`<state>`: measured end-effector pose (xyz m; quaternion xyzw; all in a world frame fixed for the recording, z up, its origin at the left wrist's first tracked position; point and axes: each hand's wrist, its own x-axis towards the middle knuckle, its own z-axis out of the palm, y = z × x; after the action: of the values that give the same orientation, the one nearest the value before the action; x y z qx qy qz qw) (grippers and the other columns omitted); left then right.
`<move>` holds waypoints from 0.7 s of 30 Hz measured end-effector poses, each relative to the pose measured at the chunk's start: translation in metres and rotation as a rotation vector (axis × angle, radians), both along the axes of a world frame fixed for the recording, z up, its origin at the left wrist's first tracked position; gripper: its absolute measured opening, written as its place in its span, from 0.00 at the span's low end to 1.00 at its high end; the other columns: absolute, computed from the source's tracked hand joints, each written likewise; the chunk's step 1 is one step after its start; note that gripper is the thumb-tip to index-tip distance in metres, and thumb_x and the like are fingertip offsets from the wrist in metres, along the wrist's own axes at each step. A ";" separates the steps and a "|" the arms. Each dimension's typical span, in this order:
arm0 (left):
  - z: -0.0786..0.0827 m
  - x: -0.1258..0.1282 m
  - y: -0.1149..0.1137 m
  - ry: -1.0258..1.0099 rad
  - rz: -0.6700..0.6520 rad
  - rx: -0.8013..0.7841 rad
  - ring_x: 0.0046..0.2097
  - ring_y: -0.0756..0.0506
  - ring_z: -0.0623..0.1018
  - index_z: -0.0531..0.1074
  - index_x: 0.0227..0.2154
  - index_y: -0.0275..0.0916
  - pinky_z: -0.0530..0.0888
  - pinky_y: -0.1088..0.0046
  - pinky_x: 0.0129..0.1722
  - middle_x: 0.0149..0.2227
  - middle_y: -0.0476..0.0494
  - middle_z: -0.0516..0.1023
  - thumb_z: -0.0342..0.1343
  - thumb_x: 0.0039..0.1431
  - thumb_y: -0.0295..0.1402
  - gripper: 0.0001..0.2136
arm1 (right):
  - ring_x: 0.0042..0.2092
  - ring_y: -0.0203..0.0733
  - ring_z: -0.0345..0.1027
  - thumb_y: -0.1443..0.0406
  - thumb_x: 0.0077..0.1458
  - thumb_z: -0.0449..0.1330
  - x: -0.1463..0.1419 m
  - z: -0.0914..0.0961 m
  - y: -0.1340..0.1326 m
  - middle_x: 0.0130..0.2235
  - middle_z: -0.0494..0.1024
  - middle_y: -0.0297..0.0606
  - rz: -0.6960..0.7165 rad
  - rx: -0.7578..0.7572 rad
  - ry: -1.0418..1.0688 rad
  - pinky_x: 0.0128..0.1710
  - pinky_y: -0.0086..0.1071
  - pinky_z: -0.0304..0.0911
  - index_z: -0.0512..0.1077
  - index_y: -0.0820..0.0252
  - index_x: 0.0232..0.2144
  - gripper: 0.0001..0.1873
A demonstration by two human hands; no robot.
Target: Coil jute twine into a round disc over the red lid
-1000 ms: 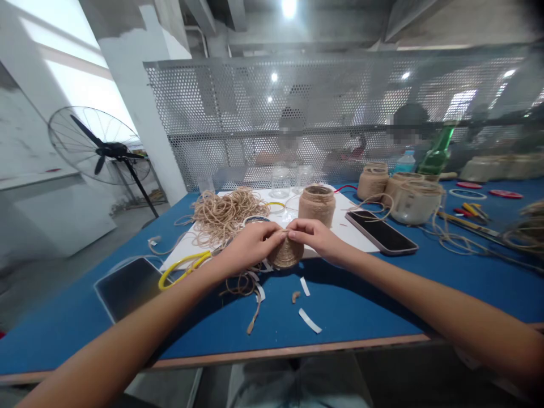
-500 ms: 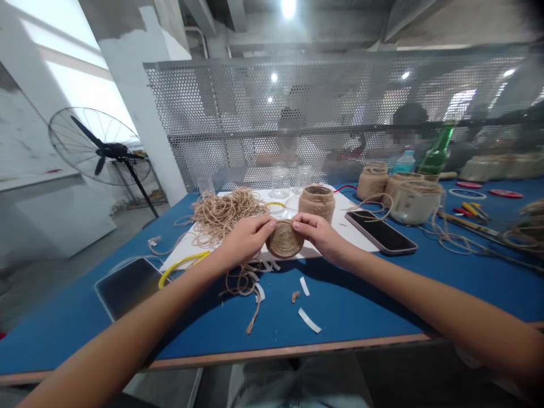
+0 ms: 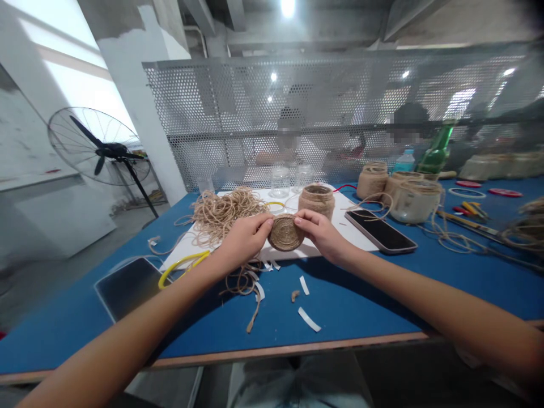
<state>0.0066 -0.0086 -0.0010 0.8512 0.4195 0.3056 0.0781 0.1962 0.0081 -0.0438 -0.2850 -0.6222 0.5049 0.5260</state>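
Note:
A small jar wrapped in brown twine (image 3: 285, 232) is held between both hands above the blue table (image 3: 365, 300), its coiled round base turned towards me. My left hand (image 3: 244, 238) grips its left side with curled fingers. On the right side, my right hand (image 3: 318, 231) pinches the rim with thumb and fingers. Loose twine ends (image 3: 242, 281) hang below the left hand onto the table.
A tangle of twine (image 3: 223, 212) lies on a white board (image 3: 361, 238). Another twine-wrapped jar (image 3: 317, 201), glass jars (image 3: 280, 180), two phones (image 3: 380, 231) (image 3: 130, 283), yellow tubing (image 3: 181, 266), white paper strips (image 3: 309, 319), more wrapped jars (image 3: 372, 181) and a green bottle (image 3: 436, 153) surround me. People sit behind the mesh screen (image 3: 238, 113).
The jar has been lifted slightly and tipped, so its coiled base now faces me. Both hands shifted from pinching twine at its top to holding its sides.

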 end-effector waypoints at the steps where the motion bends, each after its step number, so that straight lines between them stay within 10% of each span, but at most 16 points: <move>1: 0.000 0.000 0.000 0.004 0.002 0.000 0.40 0.46 0.73 0.72 0.37 0.39 0.67 0.71 0.41 0.38 0.46 0.76 0.40 0.60 0.35 0.15 | 0.27 0.30 0.56 0.59 0.48 0.58 0.000 0.000 0.000 0.25 0.63 0.30 0.002 0.002 0.000 0.28 0.27 0.52 0.64 0.62 0.27 0.11; 21: -0.008 0.002 0.003 0.214 -0.064 0.002 0.31 0.48 0.72 0.69 0.33 0.37 0.64 0.75 0.29 0.31 0.45 0.74 0.38 0.61 0.36 0.15 | 0.29 0.33 0.61 0.57 0.49 0.57 0.001 0.007 -0.003 0.26 0.68 0.33 0.114 0.096 -0.313 0.31 0.29 0.57 0.68 0.64 0.27 0.13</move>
<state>0.0090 -0.0060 -0.0092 0.8921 0.3976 0.2107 0.0417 0.1970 0.0054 -0.0372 -0.2989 -0.7350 0.4532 0.4063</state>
